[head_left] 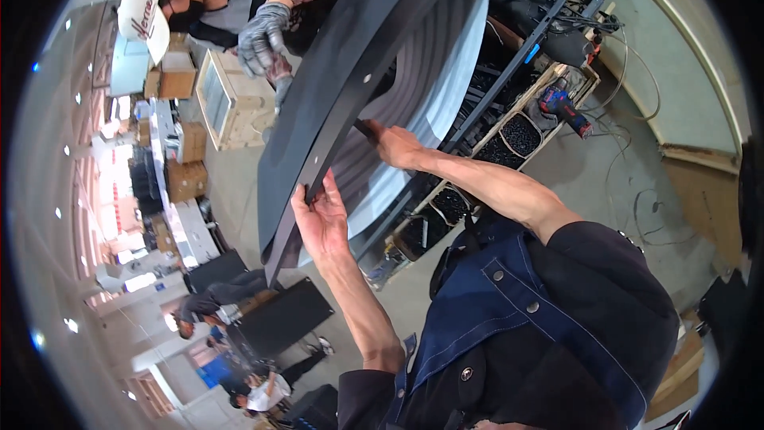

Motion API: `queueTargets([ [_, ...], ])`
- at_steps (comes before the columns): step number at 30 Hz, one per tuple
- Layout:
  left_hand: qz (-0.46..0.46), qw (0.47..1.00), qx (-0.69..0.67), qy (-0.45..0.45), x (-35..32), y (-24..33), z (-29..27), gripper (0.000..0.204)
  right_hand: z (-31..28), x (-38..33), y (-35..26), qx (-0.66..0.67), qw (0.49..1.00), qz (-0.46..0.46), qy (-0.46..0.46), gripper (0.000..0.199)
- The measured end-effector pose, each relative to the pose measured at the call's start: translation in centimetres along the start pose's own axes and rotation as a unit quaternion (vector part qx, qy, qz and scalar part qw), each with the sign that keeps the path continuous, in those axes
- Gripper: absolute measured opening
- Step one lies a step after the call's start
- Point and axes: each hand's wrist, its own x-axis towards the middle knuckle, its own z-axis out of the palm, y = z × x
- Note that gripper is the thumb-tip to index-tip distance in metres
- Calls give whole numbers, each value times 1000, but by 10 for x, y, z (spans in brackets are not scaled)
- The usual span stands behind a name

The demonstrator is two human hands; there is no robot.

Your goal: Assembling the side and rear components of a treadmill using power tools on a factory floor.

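Note:
A large dark grey curved panel (318,103) is tilted up in front of me, its long folded edge with small holes facing me. My left hand (322,219) pinches the lower part of that edge between thumb and fingers. Farther right, my right hand (398,147) is closed on a short dark piece at the panel's inner side; whether this piece belongs to the panel cannot be made out. Behind the panel lies a stack of curved grey sheets (430,72) with a pale blue-white sheet (471,12) along its outer side.
Across the panel stands a co-worker with a grey-gloved hand (263,38) near its far side. Wooden trays of small black parts (521,135) and a blue-and-red cordless drill (563,107) are on the right. A wooden crate (231,103) stands left. Other people work near a black table (290,314).

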Motion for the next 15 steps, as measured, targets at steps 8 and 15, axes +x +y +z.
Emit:
queueTargets([
  [8,-2,997,51,62,-16,-48,-14,28,53,20,47,-75,991,-104,40,28],
  [15,-75,996,-11,56,-16,-67,-49,35,56,21,67,-25,1000,-13,-13,33],
])
